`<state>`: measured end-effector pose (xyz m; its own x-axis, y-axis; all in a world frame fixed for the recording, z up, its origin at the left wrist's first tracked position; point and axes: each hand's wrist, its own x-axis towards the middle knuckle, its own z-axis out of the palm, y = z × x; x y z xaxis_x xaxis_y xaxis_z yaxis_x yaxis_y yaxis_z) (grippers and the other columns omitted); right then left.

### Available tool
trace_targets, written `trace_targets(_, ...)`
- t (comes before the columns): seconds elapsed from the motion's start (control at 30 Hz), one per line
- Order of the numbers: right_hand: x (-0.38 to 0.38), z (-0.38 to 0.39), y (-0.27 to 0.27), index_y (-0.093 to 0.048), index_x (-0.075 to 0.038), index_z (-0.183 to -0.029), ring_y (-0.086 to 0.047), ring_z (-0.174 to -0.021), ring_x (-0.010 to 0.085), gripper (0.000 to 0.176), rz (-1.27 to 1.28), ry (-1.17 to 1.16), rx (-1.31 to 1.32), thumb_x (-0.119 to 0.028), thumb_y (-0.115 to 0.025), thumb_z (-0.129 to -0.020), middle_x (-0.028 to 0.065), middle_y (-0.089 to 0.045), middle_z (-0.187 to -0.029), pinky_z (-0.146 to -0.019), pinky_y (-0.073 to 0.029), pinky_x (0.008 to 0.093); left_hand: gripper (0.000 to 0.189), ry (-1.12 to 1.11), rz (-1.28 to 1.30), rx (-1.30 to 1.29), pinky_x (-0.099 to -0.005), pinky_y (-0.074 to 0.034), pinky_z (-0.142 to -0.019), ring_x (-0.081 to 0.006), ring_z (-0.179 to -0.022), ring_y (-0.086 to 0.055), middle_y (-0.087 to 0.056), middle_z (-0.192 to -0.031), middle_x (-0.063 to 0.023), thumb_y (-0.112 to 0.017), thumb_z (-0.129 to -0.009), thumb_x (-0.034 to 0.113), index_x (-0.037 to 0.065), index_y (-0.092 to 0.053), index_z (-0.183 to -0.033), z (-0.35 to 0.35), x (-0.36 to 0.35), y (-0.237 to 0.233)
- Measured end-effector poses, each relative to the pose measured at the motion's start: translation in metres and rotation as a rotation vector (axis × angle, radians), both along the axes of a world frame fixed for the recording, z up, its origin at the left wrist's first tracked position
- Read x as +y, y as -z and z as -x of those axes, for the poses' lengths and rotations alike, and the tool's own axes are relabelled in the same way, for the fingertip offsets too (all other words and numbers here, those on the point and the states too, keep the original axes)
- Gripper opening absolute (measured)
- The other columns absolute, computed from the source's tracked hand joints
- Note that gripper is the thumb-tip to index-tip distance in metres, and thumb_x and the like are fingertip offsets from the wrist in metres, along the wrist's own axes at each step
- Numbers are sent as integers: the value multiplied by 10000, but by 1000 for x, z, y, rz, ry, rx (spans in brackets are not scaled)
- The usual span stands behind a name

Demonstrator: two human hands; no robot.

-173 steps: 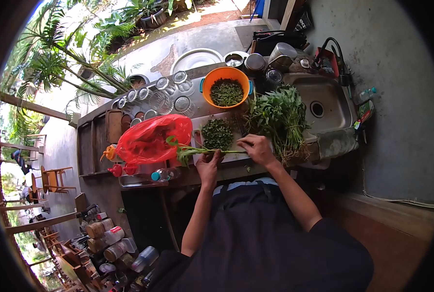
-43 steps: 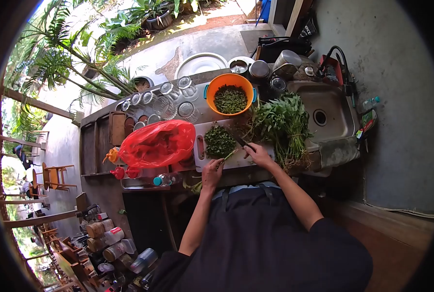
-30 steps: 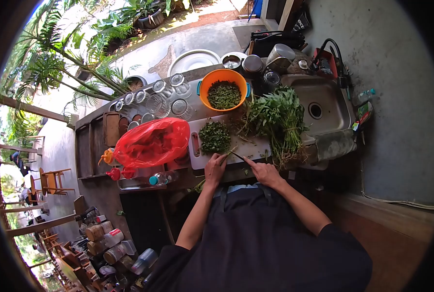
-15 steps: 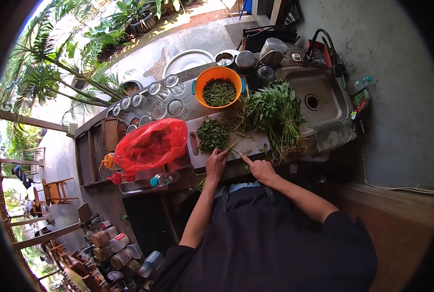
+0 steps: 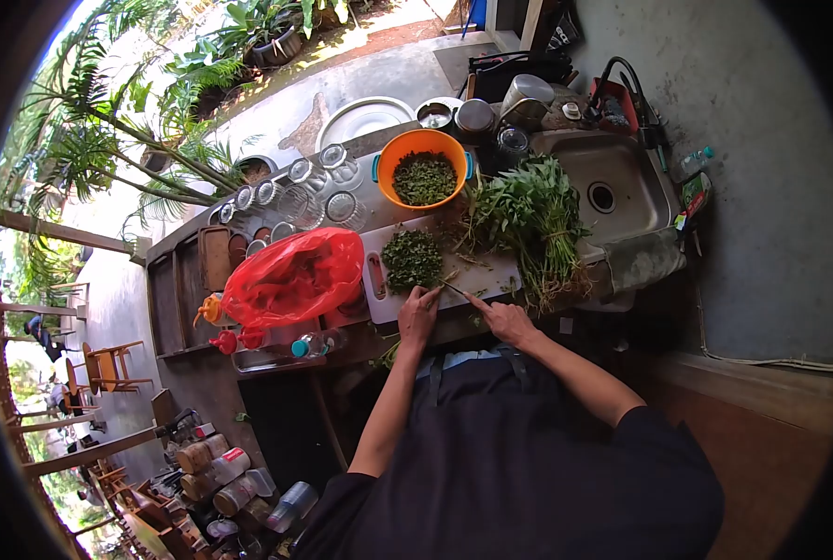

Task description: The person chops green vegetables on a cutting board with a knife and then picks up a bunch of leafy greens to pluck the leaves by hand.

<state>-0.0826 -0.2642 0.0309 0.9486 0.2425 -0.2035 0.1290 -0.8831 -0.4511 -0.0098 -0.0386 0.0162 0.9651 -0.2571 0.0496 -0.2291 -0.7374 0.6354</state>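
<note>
My right hand [image 5: 508,324] grips the handle of a knife [image 5: 459,292], its blade pointing left over the near part of a white cutting board [image 5: 491,272]. Beside the blade tip, my left hand [image 5: 418,314] is closed with fingertips low on the board; what they pinch is too small to make out. A heap of chopped greens [image 5: 411,259] lies just beyond my left fingers. Thin stem pieces are scattered near the knife. On the board's right side rests a large bunch of leafy greens [image 5: 532,210], roots toward me.
Behind the board stands an orange colander [image 5: 393,189] with chopped greens inside. A red plastic bag [image 5: 295,277] and a clear bottle [image 5: 316,345] are left of it. Upturned glass jars [image 5: 345,210] stand farther back. A steel sink [image 5: 636,173] lies at right.
My right hand has shifted slightly right and down, and its index finger no longer stretches along the knife. My left hand stays by the chopped heap. The whole view has shifted slightly.
</note>
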Motion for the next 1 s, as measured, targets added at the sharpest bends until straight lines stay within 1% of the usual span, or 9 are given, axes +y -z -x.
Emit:
trace_targets(0.1,-9,2,-16,-229,-440,-1548,-651,-662,408,713,-1,11,-33,-192,-527,-950,171,-640,-775,-648,-551,532,209,-11,38,17,-401,-526,-727,-298,-844,-668,-659,-949,-85,-701,-871,166,149,-763,-1070,0,2,0)
trace_targets(0.17,-16,0,-26,-244,-439,-1544,-656,-673,396,683,35,-6,-11,-229,-533,-962,165,-648,-815,-643,-551,522,204,-8,6,33,-405,-538,-724,-290,-872,-675,-662,-1001,-53,-692,-878,194,151,-747,-1069,-1,4,1)
trace_targets(0.27,-24,1,-17,-308,-422,-1528,-641,-676,388,668,33,-32,-79,-224,-566,-945,130,-639,-838,-622,-538,502,196,-3,1,34,-407,-537,-722,-292,-874,-674,-663,-994,-54,-689,-883,197,153,-749,-1064,-1,6,0)
trace_targets(0.4,-23,-10,-11,-324,-412,-1523,-647,-710,393,632,21,-2,-87,-226,-549,-963,140,-635,-856,-644,-539,508,185,3,-7,19,-408,-537,-720,-292,-869,-675,-664,-985,-53,-690,-884,202,156,-754,-1052,-1,9,-3)
trace_targets(0.5,-31,-24,-5,-305,-422,-1527,-657,-702,411,627,36,85,-106,-231,-527,-973,162,-650,-854,-653,-549,525,178,-1,0,-1,-407,-536,-719,-290,-864,-676,-665,-978,-51,-694,-883,208,158,-758,-1041,1,8,-3)
trace_targets(0.7,-43,-47,-9,-387,-381,-1497,-659,-733,420,573,5,161,-154,-211,-533,-969,176,-658,-861,-677,-550,529,169,-11,3,-2,-405,-534,-724,-281,-876,-672,-665,-970,-49,-700,-879,211,158,-761,-1027,0,10,-4)
trace_targets(0.77,-41,-45,-18,-393,-362,-1497,-663,-745,422,572,-61,139,-133,-202,-533,-966,188,-664,-871,-677,-550,529,161,-3,-25,-67,-400,-532,-741,-270,-904,-659,-660,-954,-43,-704,-873,204,159,-762,-1017,1,11,-3)
trace_targets(0.9,-26,-21,-16,-391,-345,-1501,-663,-762,423,579,-106,113,-90,-196,-533,-960,198,-663,-860,-693,-551,525,179,-14,-52,-50,-399,-530,-753,-265,-919,-645,-651,-938,-44,-704,-867,189,169,-756,-1037,2,9,-3)
trace_targets(1.0,-6,-4,-34,-381,-336,-1509,-661,-759,419,599,-87,81,40,-180,-532,-951,192,-662,-843,-709,-549,527,191,17,-4,-91,-418,-519,-747,-292,-887,-654,-647,-943,-78,-696,-877,177,160,-756,-1058,1,7,-2)
